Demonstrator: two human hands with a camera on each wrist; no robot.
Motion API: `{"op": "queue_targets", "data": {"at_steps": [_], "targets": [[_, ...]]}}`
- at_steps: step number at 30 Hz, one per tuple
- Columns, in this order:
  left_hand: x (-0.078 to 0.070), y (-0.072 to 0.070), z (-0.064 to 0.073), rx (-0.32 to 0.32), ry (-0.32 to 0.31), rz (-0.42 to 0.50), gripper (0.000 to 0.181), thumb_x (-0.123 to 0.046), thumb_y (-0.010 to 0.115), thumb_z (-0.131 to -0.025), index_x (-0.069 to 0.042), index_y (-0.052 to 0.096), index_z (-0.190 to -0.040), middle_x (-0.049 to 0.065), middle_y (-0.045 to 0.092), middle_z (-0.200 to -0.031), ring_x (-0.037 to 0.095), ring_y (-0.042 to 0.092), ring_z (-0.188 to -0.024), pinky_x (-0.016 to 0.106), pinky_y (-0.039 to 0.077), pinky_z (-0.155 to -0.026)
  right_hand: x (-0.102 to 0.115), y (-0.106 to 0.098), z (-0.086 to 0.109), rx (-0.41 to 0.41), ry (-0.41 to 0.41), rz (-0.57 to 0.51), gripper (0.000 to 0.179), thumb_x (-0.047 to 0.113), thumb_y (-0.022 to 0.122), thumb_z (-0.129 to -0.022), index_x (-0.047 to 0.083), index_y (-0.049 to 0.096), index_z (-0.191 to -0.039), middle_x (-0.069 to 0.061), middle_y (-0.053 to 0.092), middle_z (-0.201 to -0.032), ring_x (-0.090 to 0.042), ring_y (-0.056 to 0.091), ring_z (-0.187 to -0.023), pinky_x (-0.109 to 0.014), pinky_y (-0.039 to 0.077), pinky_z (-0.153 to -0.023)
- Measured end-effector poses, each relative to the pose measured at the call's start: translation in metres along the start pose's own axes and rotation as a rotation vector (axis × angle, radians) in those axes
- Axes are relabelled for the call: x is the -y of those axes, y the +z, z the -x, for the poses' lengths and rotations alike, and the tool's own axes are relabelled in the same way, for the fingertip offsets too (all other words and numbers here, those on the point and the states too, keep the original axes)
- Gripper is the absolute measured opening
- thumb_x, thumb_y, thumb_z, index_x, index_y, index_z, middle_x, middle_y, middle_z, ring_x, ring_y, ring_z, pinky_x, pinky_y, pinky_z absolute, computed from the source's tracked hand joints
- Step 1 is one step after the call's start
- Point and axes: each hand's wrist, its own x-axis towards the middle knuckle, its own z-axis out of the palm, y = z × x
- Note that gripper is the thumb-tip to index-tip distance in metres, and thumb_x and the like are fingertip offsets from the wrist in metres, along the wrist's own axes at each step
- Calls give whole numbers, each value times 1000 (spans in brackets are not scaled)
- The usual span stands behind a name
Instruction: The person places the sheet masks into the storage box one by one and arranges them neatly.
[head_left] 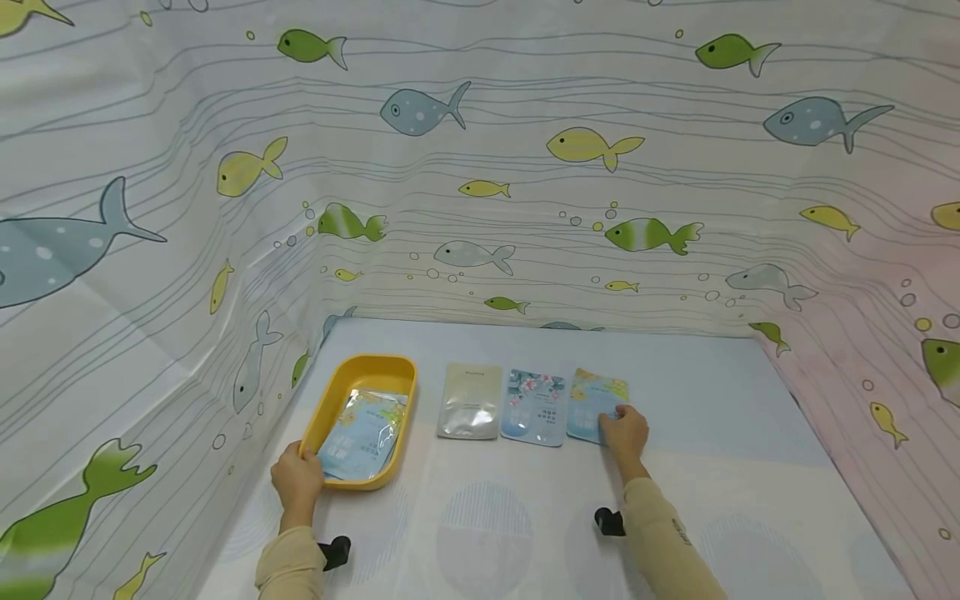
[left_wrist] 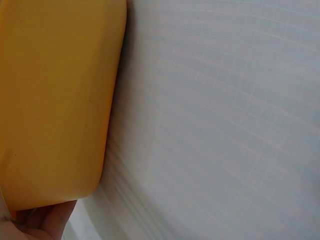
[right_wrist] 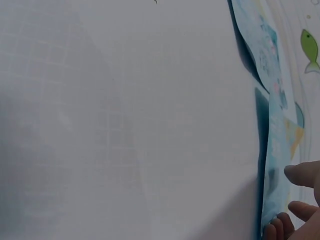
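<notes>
My left hand (head_left: 297,481) grips the near left corner of a yellow plastic tray (head_left: 411,392), its fingers against the outside wall in the left wrist view. Blue sheet-mask packets (head_left: 365,433) lie inside the tray. Three packets stand in a row to its right: a silver-beige one (head_left: 470,402), a blue one with pink flowers (head_left: 534,408), and a blue one with yellow flowers (head_left: 588,406). At the lower right corner of this last packet is my right hand (head_left: 625,431), thumb and fingers spread apart at its surface and edge in the right wrist view.
Everything lies on a white table (head_left: 570,500) with pale circle patterns. A fish-print curtain (head_left: 480,208) encloses the back and both sides, coming close to the tray on the left. Dark wrist mounts (head_left: 609,522) stick out from the sleeves.
</notes>
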Motion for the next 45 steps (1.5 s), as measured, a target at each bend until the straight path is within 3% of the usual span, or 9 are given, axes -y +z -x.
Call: {"op": "queue_targets", "data": {"at_steps": [7, 14, 20, 26, 32, 40, 43, 45], "targets": [[1, 2, -1, 6, -15, -5, 31, -1, 40, -91, 18, 52, -113, 39, 55, -107, 54, 51, -99, 59, 40, -87, 1, -2, 0, 30, 57, 131, 55, 18, 68, -81, -14, 50, -121, -35, 51, -112, -48, 44, -105, -53, 35, -91], [2, 4, -1, -2, -16, -7, 32, -2, 40, -91, 18, 52, -114, 39, 55, -108, 54, 51, -100, 59, 39, -88, 2, -5, 2, 30, 93, 169, 58, 23, 68, -81, -13, 49, -122, -35, 48, -113, -49, 43, -105, -54, 35, -90], [2, 3, -1, -23, 20, -6, 30, -1, 42, -90, 18, 54, -110, 39, 56, -104, 56, 51, -95, 60, 39, -84, 4, -6, 1, 15, 119, 147, 58, 22, 72, -79, -14, 50, -119, -35, 49, -111, -49, 44, -103, -54, 35, -89], [1, 3, -1, -15, 4, -7, 30, 0, 42, -89, 18, 53, -111, 40, 56, -105, 56, 51, -96, 60, 39, -85, 7, -9, -3, 14, 149, 118, 57, 17, 76, -76, -16, 51, -115, -33, 54, -109, -47, 48, -102, -53, 37, -88], [1, 2, -2, -12, -2, 3, 31, -1, 42, -90, 18, 52, -112, 40, 55, -106, 56, 50, -97, 59, 38, -86, 5, -13, -7, 31, 192, 102, 56, 17, 78, -74, -16, 51, -110, -33, 57, -105, -43, 56, -94, -49, 46, -79], [3, 2, -1, -13, 2, 6, 30, -1, 42, -89, 18, 53, -110, 40, 55, -104, 57, 49, -95, 60, 37, -85, -13, -21, -18, 109, 256, 56, 50, 19, 71, -80, -13, 56, -115, -30, 57, -116, -44, 52, -106, -47, 43, -89], [3, 2, -1, -19, 11, 12, 29, -1, 42, -89, 18, 53, -109, 40, 56, -104, 57, 49, -94, 60, 37, -84, -15, -28, -20, 145, 268, 26, 47, 20, 68, -82, -13, 57, -114, -29, 57, -115, -40, 55, -99, -42, 47, -81], [3, 1, -1, -17, 9, 13, 30, -1, 42, -89, 18, 53, -110, 40, 56, -104, 57, 49, -94, 60, 37, -84, -17, -33, -21, 182, 270, -23, 47, 19, 66, -83, -14, 55, -116, -30, 57, -113, -32, 58, -86, -35, 48, -69]]}}
